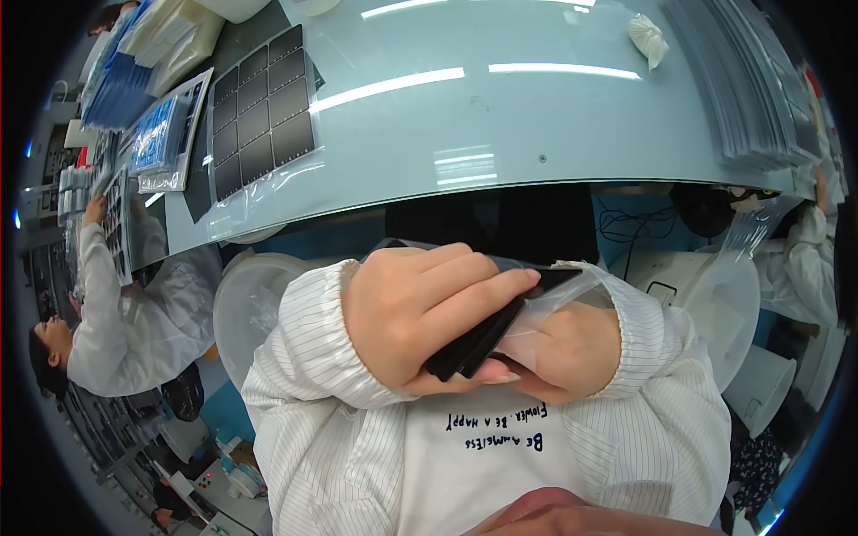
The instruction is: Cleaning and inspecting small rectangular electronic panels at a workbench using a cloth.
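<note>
In front of my chest, my left hand [424,308] is closed around a small stack of flat black pieces [478,344], its fingers lying across their top and a thumb showing at the lower edge. A clear plastic film or bag [556,299] is bunched at the right end of the stack and drapes over my right hand [567,350]. That hand is curled close against the film, its fingers partly hidden by the plastic and the black pieces. Both hands are held off the table, just short of its near edge.
On the glass-topped table [402,134] lie a grid of dark square panels [264,112], blue plastic packs [159,134], a tall stack of clear sheets [742,89] and a white knotted bag [648,40]. White bins [255,308] flank me. Co-workers sit at both sides.
</note>
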{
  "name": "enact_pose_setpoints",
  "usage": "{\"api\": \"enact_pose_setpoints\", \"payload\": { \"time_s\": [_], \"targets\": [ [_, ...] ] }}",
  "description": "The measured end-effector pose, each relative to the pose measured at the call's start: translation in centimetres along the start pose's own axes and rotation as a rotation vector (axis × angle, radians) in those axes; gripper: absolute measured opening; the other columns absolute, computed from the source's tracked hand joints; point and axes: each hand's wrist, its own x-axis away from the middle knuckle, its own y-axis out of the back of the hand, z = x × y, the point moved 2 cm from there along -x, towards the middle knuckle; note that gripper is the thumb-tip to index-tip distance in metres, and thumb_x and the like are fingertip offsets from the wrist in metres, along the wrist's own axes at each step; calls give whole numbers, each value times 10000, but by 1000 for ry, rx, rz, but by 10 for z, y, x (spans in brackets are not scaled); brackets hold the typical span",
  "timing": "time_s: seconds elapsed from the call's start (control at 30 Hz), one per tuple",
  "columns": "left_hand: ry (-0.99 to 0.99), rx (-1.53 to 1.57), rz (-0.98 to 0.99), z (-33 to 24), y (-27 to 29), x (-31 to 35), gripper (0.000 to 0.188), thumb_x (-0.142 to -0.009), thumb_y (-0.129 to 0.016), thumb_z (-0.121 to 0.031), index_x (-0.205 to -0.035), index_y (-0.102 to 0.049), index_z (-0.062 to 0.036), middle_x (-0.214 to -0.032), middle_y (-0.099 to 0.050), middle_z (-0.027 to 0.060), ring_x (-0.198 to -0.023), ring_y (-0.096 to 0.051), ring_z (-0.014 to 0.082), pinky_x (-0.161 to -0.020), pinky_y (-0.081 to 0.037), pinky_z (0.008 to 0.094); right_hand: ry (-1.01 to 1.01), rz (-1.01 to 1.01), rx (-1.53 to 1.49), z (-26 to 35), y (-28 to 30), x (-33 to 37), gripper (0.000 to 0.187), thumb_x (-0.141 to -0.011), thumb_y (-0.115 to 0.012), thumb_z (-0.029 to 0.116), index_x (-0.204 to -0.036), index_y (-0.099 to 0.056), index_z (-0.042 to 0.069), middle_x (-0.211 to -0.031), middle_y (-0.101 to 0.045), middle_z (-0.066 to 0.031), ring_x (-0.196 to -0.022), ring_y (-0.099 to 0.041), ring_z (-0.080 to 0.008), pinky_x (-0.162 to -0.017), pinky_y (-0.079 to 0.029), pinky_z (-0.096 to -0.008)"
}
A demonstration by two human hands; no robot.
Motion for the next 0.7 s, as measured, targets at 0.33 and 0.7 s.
{"api": "enact_pose_setpoints", "payload": {
  "time_s": [0.33,0.7],
  "targets": [
    [-13,98,-33,10,1,-1,653,-830,-494,-525,-1011,-581,96,-756,-604,148,-597,-600,242,-505,-476,305,12,83,-65,-7,12,-12,232,-748,-628,35,-969,-563,17,-843,-588,-111,-731,-598,-282,-625,-467,-361],
    [114,52,-414,15,15,10,562,-939,-401,-452,-917,-593,75,-787,-633,167,-602,-596,203,-504,-454,274,-52,-41,-63,-13,13,-14,429,-771,-600,26,-1185,-509,-40,-765,-599,-134,-579,-581,-288,-545,-450,-328]
  ]
}}
